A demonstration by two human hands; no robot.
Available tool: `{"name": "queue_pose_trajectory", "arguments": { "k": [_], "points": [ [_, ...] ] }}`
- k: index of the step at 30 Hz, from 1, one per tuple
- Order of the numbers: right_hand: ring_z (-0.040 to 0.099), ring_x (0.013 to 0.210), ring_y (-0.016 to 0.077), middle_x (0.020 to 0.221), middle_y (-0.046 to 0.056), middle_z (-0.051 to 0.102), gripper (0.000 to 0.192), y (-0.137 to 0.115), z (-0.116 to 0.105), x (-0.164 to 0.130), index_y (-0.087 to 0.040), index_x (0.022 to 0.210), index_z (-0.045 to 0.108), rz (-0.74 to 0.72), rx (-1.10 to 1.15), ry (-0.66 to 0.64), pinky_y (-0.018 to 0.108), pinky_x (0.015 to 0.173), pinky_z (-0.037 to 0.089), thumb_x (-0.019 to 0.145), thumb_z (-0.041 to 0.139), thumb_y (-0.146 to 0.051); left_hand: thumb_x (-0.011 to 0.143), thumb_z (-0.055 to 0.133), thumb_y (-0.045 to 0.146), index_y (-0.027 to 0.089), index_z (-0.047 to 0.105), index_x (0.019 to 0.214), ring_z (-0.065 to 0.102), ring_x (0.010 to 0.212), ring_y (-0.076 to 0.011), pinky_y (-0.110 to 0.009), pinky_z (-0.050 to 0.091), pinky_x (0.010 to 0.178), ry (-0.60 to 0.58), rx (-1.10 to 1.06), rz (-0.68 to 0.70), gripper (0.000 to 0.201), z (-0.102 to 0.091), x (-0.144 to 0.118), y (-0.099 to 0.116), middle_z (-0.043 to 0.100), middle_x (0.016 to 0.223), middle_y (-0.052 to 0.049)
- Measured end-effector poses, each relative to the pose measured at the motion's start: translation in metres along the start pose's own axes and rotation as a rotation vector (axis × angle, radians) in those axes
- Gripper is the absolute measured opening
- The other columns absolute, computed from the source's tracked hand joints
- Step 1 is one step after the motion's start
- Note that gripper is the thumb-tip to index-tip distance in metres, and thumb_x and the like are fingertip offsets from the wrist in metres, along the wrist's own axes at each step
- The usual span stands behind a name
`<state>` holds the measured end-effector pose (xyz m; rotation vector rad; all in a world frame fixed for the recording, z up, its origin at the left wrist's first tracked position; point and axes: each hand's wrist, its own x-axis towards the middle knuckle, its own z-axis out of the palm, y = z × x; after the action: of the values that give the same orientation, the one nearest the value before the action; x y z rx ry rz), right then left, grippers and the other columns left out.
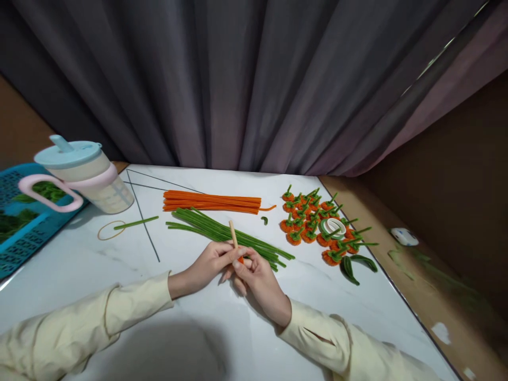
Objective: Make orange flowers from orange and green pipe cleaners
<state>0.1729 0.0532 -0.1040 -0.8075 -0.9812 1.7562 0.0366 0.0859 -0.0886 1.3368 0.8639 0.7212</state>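
My left hand [218,262] and my right hand [257,272] meet above the white table, fingers closed together. Between them a thin wooden stick [233,233] points up and slightly left. A bit of orange pipe cleaner [241,260] shows at its lower end, pinched by my right fingers; the rest is hidden. Just behind my hands lies a loose bundle of green pipe cleaners [222,233]. Beyond it is a straight bundle of orange pipe cleaners [210,202], one end sticking out to the right.
Several small orange pumpkin shapes with green stems [293,236] cluster at the right, with a white tape roll [335,227] among them. Dark green twisted pieces [348,271] lie nearby. A lidded cup [101,182], a blue basket [24,254] and a rubber band [103,233] are at the left.
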Motion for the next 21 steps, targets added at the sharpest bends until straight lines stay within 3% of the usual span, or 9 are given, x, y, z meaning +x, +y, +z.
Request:
{"name": "queue_pose_trajectory", "arguments": {
  "k": [3, 7, 12, 21],
  "points": [
    [0.047, 0.035, 0.0056, 0.059, 0.001, 0.065, 0.036, -0.004, -0.002, 0.001, -0.012, 0.093, 0.055, 0.027, -0.034, -0.039, 0.018, 0.04, 0.038, 0.078, 0.068, -0.043, 0.084, 0.053, 0.054, 0.012, 0.054, 0.062, 0.043, 0.035, -0.0084, -0.02, 0.03, 0.039, -0.07, -0.08, -0.039, 0.048, -0.002, 0.003, -0.002, 0.054, 0.041, -0.001],
    [0.052, 0.036, 0.0066, 0.063, 0.006, 0.068, 0.036, -0.013, -0.008, 0.005, -0.008, 0.089, 0.061, 0.118, -0.032, -0.125, 0.017, 0.039, 0.037, 0.08, 0.066, -0.042, 0.078, 0.058, 0.059, 0.008, 0.06, 0.073, 0.039, 0.032, -0.0063, -0.019, 0.02, 0.035, -0.089, -0.151, -0.066, 0.051, -0.005, 0.006, -0.001, 0.052, 0.042, 0.001],
    [0.046, 0.031, 0.0048, 0.057, 0.008, 0.067, 0.04, -0.021, -0.018, 0.01, -0.005, 0.077, 0.062, 0.241, 0.011, -0.245, 0.016, 0.033, 0.03, 0.081, 0.064, -0.045, 0.073, 0.065, 0.056, 0.006, 0.062, 0.072, 0.024, 0.035, -0.0022, -0.02, 0.012, 0.035, -0.055, -0.202, -0.086, 0.05, -0.006, 0.008, 0.001, 0.042, 0.044, 0.006],
    [0.037, 0.025, 0.0023, 0.052, 0.005, 0.064, 0.044, -0.009, -0.025, 0.014, -0.01, 0.077, 0.056, 0.253, 0.0, -0.203, 0.015, 0.03, 0.022, 0.075, 0.068, -0.052, 0.07, 0.066, 0.057, 0.011, 0.056, 0.062, 0.024, 0.031, -0.0029, -0.021, 0.012, 0.032, -0.063, -0.233, -0.042, 0.048, -0.005, 0.011, 0.003, 0.034, 0.038, 0.01]
  ]
}}
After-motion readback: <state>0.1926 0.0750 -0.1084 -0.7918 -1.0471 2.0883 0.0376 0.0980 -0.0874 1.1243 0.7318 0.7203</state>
